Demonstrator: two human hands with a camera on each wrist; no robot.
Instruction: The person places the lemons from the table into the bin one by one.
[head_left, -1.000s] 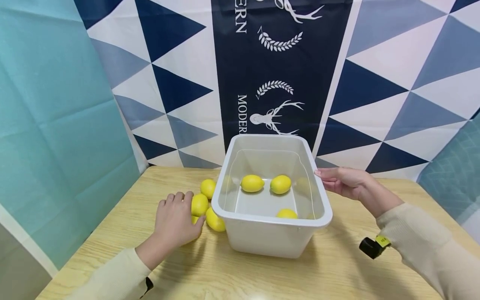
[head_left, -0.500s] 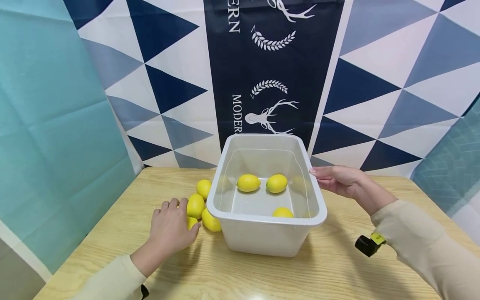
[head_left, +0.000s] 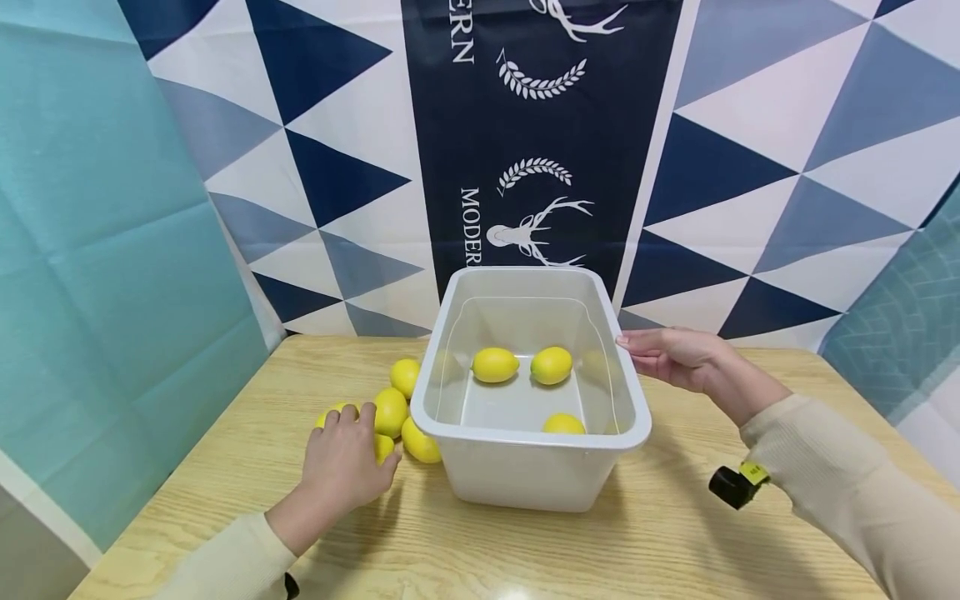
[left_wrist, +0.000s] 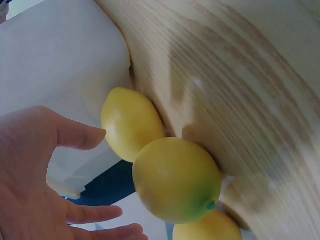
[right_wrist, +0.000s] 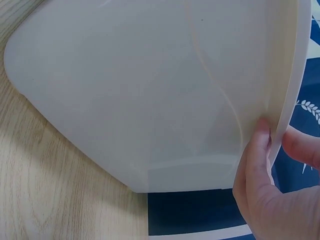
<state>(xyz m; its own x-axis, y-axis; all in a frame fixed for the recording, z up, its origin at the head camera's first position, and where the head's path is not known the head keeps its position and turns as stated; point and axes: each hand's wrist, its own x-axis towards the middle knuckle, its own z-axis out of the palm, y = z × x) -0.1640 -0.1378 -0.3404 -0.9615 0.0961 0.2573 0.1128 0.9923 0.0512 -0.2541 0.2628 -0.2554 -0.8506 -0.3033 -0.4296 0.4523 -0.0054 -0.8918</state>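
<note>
A pale grey plastic bin (head_left: 525, 479) stands on the table with lemons (head_left: 495, 365) on its floor. Several more lemons (head_left: 390, 412) lie clustered against the bin's left side. Over the near part of that cluster hovers my left hand (head_left: 345, 458), partly covering the lemons under it. In the left wrist view its thumb and fingers are spread apart, with a lemon (left_wrist: 175, 180) just past the fingertips and nothing gripped. My right hand (head_left: 678, 358) holds the bin's right rim; the right wrist view shows fingers (right_wrist: 257, 160) under the lip and the thumb at its outer edge.
The light wooden table (head_left: 480, 550) runs up to a patterned cloth (head_left: 352, 167) hung behind the bin. A teal cloth (head_left: 112, 275) hangs at the left. A black strap device (head_left: 735, 485) sits at my right sleeve.
The head view has turned slightly, so everything sits a little further left. My left hand has shifted slightly, and a lemon beyond its fingers now shows. The right hand stays at the rim.
</note>
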